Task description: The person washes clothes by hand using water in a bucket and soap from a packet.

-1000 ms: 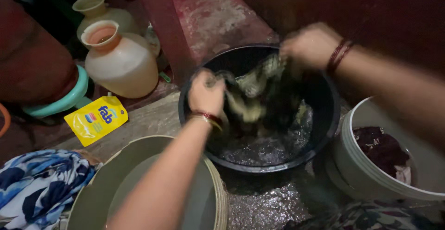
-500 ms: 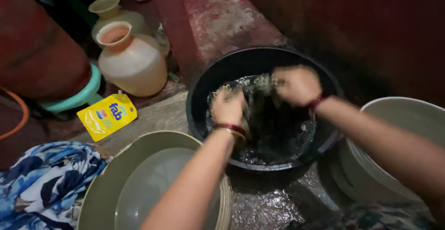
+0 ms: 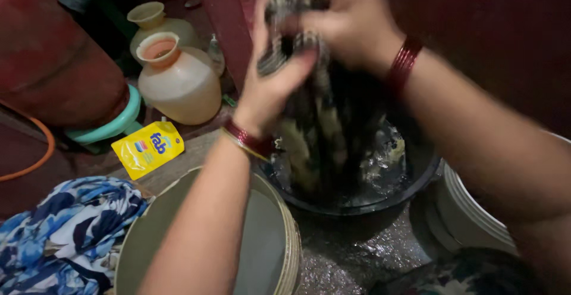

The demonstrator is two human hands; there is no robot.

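Both my hands grip a wet dark cloth with pale patterning [image 3: 321,128] and hold it raised above a black basin [image 3: 410,182]. My left hand [image 3: 270,87] clutches its upper left part, and my right hand [image 3: 351,24] bunches the top. The cloth hangs down from my hands into the soapy water in the basin. Red bangles ring both wrists. The hands are blurred by motion.
An olive-rimmed tub of water [image 3: 273,241] sits under my left forearm. A white bucket [image 3: 464,212] stands at right. Two pale plastic pots [image 3: 178,81] stand at the back left, a yellow detergent pouch [image 3: 148,148] lies nearby, and a blue floral cloth [image 3: 59,229] is heaped at lower left.
My hands were down in the basin scrubbing the cloth; now both have lifted it high above the water, stretched and dripping.
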